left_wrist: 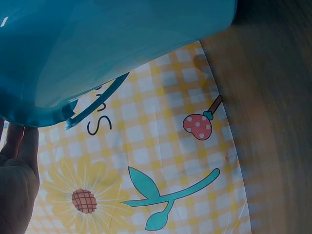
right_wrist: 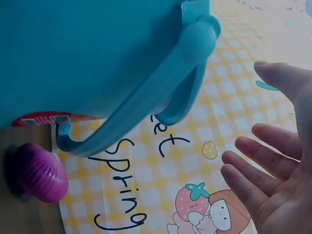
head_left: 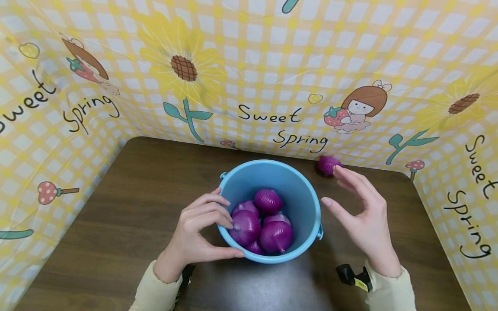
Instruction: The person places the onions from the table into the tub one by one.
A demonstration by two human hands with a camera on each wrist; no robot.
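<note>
A light blue bucket [head_left: 298, 190] stands in the middle of the table with several purple onions [head_left: 268, 201] inside. My left hand [head_left: 200, 229] grips its left rim, fingers hooked over the edge by one onion and the thumb along the near rim. Only part of that hand [left_wrist: 18, 175] shows in the left wrist view, below the bucket [left_wrist: 122, 39]. To the right of the bucket, my right hand [head_left: 363, 216] is held apart from it, thumb and fingers spread, holding nothing. Beyond its fingertips, another purple onion [head_left: 329, 166] lies on the table; it also appears in the right wrist view [right_wrist: 41, 173].
The brown wooden table [head_left: 128, 207] is enclosed by a yellow checked cloth [head_left: 249, 77] behind and at both sides. The bucket's blue handle [right_wrist: 146, 100] hangs down its side, near a red label [right_wrist: 44, 118]. Dark wrist gear [head_left: 353, 276] sits at the right sleeve.
</note>
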